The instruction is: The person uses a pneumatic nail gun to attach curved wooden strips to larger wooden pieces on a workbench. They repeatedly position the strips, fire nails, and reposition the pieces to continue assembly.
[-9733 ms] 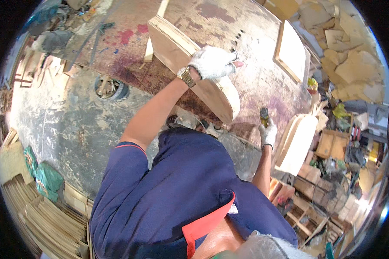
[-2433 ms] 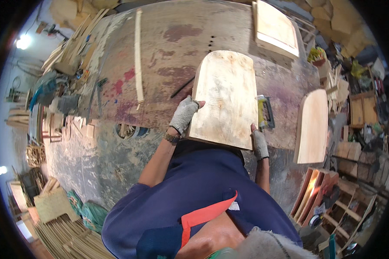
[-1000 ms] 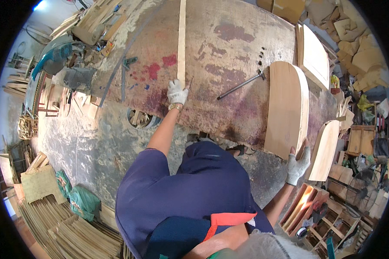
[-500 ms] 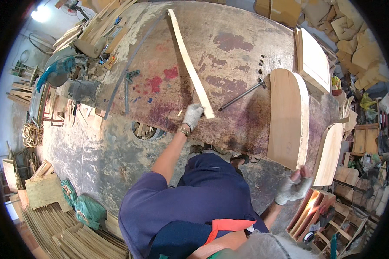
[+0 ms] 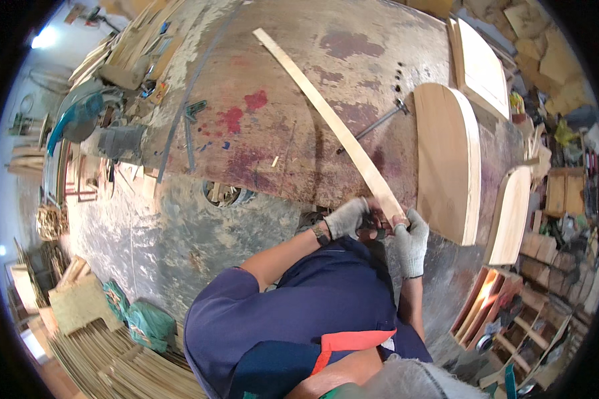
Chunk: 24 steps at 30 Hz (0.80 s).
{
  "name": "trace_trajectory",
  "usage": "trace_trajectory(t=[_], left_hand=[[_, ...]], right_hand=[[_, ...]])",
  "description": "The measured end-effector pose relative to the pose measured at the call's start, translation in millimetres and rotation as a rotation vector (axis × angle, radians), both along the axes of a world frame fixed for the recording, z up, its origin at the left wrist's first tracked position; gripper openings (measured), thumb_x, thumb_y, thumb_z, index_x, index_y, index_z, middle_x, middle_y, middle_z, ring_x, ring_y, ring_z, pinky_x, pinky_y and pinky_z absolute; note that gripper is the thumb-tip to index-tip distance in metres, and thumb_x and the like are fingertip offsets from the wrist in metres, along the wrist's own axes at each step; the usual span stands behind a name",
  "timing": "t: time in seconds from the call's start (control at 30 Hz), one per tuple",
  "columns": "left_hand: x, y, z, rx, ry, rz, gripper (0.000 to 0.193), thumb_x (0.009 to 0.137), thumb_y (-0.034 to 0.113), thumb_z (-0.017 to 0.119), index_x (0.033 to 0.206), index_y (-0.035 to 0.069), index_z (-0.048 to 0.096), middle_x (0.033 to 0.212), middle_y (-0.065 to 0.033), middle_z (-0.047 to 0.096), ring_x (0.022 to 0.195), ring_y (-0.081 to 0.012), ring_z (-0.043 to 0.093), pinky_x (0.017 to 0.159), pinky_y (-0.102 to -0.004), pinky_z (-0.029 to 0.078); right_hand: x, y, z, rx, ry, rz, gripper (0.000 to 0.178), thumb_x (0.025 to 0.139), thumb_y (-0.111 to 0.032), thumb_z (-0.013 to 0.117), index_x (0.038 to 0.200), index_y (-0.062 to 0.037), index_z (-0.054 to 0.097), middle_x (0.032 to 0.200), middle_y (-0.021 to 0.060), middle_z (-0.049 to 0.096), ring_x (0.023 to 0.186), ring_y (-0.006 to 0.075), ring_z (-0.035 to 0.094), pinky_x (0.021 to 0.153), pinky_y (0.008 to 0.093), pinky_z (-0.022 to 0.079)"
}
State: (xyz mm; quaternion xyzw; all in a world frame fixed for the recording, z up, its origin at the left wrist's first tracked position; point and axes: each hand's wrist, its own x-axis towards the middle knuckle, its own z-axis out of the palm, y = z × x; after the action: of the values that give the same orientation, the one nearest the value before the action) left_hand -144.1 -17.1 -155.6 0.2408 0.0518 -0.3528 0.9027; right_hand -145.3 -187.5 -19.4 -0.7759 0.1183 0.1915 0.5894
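Note:
A long, pale wooden strip (image 5: pixel 323 110) slants from the far middle of the worktable (image 5: pixel 273 193) down to my two hands. My right hand (image 5: pixel 411 245), in a light knit glove with bare fingertips, pinches its near end. Close beside it, my left hand (image 5: pixel 350 218), gloved the same way, has its fingers curled at the strip's left edge; part of them is in shadow. Beneath the strip lies a dark metal bar clamp (image 5: pixel 379 123). To the right of my hands stands a large wooden panel with a rounded top (image 5: pixel 440 159).
A smaller rounded board (image 5: pixel 509 216) and a pale curved panel (image 5: pixel 482 70) are at the right. A metal square (image 5: pixel 190 136) lies left on the table. A blue-green power saw (image 5: pixel 80 120) stands farther left. Stacked wooden strips (image 5: pixel 113 362) are at lower left.
My left hand has moved right and nearer with the strip, swinging its near end toward me. My right hand has come up from the lower right and taken hold of that end.

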Motion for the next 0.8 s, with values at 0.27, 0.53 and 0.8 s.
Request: trace_trajectory(t=[0.27, 0.53, 0.8], left_hand=[[71, 102, 12, 0.222, 0.037, 0.715, 0.058, 0.101, 0.061, 0.057, 0.126, 0.009, 0.062, 0.112, -0.0077, 0.069, 0.103, -0.0239, 0.065, 0.098, -0.0440, 0.052], [63, 44, 134, 0.654, -0.438, 0.817, 0.036, 0.096, 0.012, 0.073, 0.128, 0.000, 0.061, 0.116, -0.0090, 0.067, 0.100, -0.0171, 0.065, 0.087, -0.0336, 0.054], [14, -54, 178, 0.924, -0.892, 0.638, 0.024, 0.090, -0.001, 0.080, 0.113, -0.001, 0.073, 0.103, -0.0035, 0.072, 0.094, -0.0120, 0.063, 0.084, -0.0287, 0.052]], right_hand=[[-21, -36, 29, 0.335, 0.005, 0.116, 0.031, 0.100, -0.008, 0.065, 0.128, 0.0047, 0.068, 0.102, 0.0065, 0.075, 0.087, 0.0108, 0.072, 0.078, 0.0273, 0.059], [-74, -99, -11, -0.165, -0.239, -0.226, 0.030, 0.085, -0.017, 0.074, 0.113, -0.0064, 0.069, 0.093, 0.0197, 0.074, 0.090, 0.0362, 0.073, 0.084, 0.0433, 0.055], [-131, -151, -71, -0.266, -0.338, -0.319, 0.054, 0.079, -0.010, 0.078, 0.133, -0.0118, 0.068, 0.106, 0.0131, 0.062, 0.092, 0.0307, 0.067, 0.083, 0.0401, 0.057]])
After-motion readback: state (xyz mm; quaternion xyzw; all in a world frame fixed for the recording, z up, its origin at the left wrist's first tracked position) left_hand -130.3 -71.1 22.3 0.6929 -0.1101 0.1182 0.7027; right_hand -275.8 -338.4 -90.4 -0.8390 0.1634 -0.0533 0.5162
